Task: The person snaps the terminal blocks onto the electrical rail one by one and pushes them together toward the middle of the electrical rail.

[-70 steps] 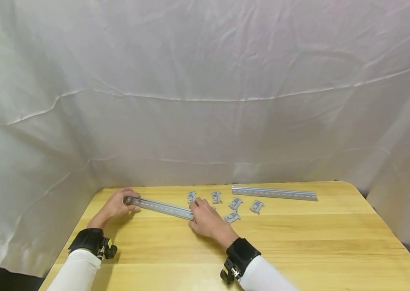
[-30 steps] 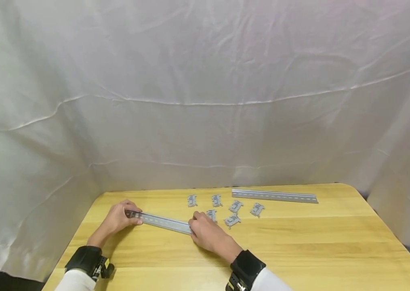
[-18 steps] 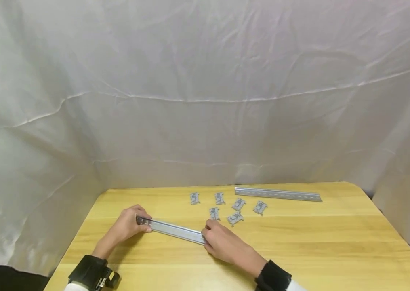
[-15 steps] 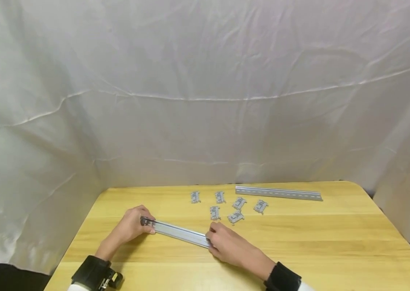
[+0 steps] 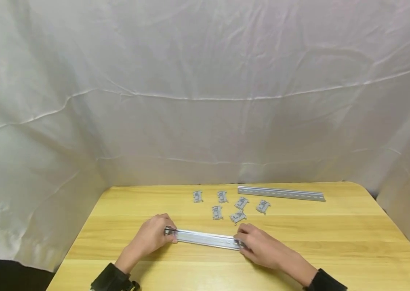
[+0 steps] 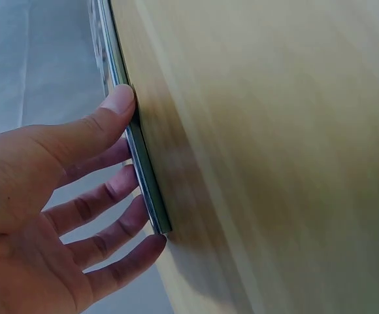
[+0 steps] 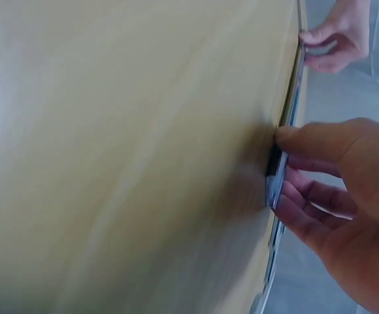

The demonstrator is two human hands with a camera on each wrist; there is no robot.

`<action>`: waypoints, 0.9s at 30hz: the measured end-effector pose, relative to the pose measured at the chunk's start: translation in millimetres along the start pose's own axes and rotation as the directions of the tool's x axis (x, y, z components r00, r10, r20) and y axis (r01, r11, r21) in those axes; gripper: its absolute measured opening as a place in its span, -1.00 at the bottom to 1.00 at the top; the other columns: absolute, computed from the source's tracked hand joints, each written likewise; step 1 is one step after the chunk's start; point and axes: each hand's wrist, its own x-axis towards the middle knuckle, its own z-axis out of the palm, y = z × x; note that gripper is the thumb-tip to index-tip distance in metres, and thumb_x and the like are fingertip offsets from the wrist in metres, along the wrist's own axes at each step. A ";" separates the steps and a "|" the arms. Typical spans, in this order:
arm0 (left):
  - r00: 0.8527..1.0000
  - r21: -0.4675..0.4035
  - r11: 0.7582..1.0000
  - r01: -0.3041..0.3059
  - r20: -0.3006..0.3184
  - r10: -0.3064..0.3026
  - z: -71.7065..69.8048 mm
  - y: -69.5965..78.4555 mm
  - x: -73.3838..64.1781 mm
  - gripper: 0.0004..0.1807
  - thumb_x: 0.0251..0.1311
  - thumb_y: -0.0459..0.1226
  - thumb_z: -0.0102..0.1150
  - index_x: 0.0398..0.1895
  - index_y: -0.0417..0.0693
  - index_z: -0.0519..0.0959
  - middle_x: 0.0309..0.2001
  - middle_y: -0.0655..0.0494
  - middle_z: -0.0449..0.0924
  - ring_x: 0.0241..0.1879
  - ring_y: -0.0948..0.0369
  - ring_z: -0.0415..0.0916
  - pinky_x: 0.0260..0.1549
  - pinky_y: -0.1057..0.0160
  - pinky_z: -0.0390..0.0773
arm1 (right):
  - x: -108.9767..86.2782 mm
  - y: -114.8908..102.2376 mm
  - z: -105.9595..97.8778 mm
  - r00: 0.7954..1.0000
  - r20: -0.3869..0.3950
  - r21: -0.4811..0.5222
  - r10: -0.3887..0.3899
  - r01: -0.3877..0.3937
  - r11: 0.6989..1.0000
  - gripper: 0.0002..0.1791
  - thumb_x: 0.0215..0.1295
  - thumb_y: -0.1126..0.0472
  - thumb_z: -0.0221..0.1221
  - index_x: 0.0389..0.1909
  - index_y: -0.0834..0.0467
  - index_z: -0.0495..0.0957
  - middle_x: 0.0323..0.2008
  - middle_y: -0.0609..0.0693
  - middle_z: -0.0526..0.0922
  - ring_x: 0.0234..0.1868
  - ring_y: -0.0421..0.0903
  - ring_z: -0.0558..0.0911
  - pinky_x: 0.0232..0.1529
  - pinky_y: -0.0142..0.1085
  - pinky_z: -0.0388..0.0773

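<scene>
A slotted metal DIN rail (image 5: 206,239) lies nearly level across the front middle of the table in the head view. My left hand (image 5: 155,234) grips its left end, thumb on the near edge and fingers along the far edge. At the other end my right hand (image 5: 261,246) pinches the rail between thumb and fingers. The left wrist view shows the left thumb (image 6: 119,101) pressed against the rail (image 6: 144,167). In the right wrist view, the right hand (image 7: 353,190) holds the rail's end, with the left hand (image 7: 340,39) farther along it.
Several grey terminal blocks lie loose behind the rail, among them one block (image 5: 217,212) near it and another (image 5: 263,206) to the right. A second DIN rail (image 5: 281,193) lies at the back right of the wooden table (image 5: 335,238). Pale cloth (image 5: 205,129) hangs behind.
Both hands have carried the rail to the right and toward the table's front, and it now lies more level. The terminal blocks and second rail keep their places on the table.
</scene>
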 end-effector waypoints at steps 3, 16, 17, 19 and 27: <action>1.000 0.013 1.000 -0.005 0.002 0.005 4.7 7.1 0.7 -0.72 -0.08 -0.14 0.63 -0.31 -0.04 0.79 -0.31 0.20 0.65 -0.35 0.24 0.55 -0.35 0.23 0.60 | -4.3 9.2 -5.8 1.000 0.004 0.024 -0.008 0.008 1.000 -0.71 0.32 0.29 0.34 0.04 0.23 0.69 -0.07 -0.01 0.60 -0.14 -0.24 0.55 -0.16 -0.42 0.61; 0.998 0.032 0.998 -0.051 0.028 0.050 23.7 29.9 17.6 -0.67 -0.02 -0.07 0.60 -0.23 -0.02 0.78 -0.27 0.20 0.65 -0.28 0.23 0.62 -0.33 0.27 0.65 | -23.3 47.0 -20.4 0.999 0.006 0.083 0.052 -0.052 0.995 -0.69 0.16 0.38 0.38 -0.04 0.20 0.69 -0.14 -0.04 0.60 -0.31 -0.32 0.46 -0.36 -0.47 0.54; 0.998 0.031 0.998 -0.051 0.027 0.050 24.5 30.6 19.0 -0.67 -0.02 -0.07 0.60 -0.23 -0.02 0.78 -0.28 0.20 0.65 -0.28 0.23 0.62 -0.33 0.28 0.64 | -23.6 49.2 -20.7 0.998 0.006 0.082 0.055 -0.055 0.995 -0.69 0.15 0.38 0.38 -0.04 0.20 0.69 -0.14 -0.04 0.60 -0.31 -0.32 0.46 -0.36 -0.47 0.54; 0.999 0.032 0.999 -0.043 0.028 0.042 26.9 31.1 21.4 -0.68 -0.03 -0.08 0.61 -0.24 -0.02 0.78 -0.29 0.21 0.65 -0.30 0.24 0.61 -0.34 0.30 0.63 | -23.4 53.2 -20.5 0.999 0.005 0.088 0.048 -0.048 0.995 -0.68 0.14 0.38 0.38 -0.05 0.22 0.69 -0.14 -0.02 0.61 -0.29 -0.30 0.49 -0.35 -0.47 0.55; 0.999 0.016 0.999 -0.030 0.034 0.029 29.7 35.8 31.3 -0.66 -0.04 -0.09 0.63 -0.23 -0.03 0.78 -0.29 0.20 0.65 -0.30 0.26 0.58 -0.33 0.29 0.62 | -27.3 63.6 -20.9 0.997 -0.025 0.106 0.079 -0.076 0.991 -0.66 0.07 0.40 0.39 -0.08 0.20 0.67 -0.11 0.00 0.60 -0.29 -0.23 0.53 -0.35 -0.45 0.57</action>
